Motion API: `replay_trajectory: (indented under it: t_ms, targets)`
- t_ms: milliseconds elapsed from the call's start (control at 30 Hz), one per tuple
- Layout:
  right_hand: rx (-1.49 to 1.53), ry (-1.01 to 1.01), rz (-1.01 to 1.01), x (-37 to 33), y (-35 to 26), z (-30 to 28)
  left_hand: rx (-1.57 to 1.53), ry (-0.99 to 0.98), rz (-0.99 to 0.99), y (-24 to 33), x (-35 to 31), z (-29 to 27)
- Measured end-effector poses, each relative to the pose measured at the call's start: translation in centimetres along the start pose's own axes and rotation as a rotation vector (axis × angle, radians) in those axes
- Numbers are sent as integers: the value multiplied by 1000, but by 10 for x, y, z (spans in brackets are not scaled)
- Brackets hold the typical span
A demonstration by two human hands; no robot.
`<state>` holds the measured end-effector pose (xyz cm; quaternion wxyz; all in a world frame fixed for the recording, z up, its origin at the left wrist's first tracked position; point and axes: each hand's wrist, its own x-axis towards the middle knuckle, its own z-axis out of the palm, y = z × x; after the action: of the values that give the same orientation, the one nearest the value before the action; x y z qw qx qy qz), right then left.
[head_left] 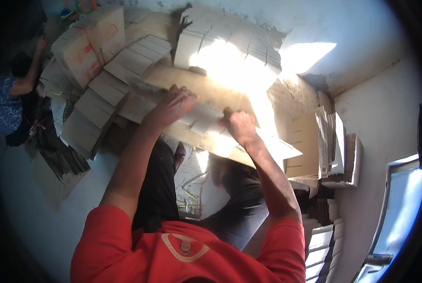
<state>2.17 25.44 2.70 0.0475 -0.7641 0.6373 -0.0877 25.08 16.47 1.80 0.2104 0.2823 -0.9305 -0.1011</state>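
My left hand and right hand, fingers curled mostly closed, couldn't tell if gripping, seemed mid-handling on the cardboard; next move likely needed steady, even control.

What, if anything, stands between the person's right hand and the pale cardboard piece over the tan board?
Nothing visible: the right hand is right by the pale cardboard piece over the tan board, though blur hides the exact contact.
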Motion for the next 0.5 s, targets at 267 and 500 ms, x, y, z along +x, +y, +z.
replay_trajectory:
  t_ms: [267,500]
  targets:
    - [-457,543,-171,-86,-32,-86,427,512,102,18,-77,-74]
    - [-747,532,219,-169,107,-74,851,256,-436,-148,-121,-38]
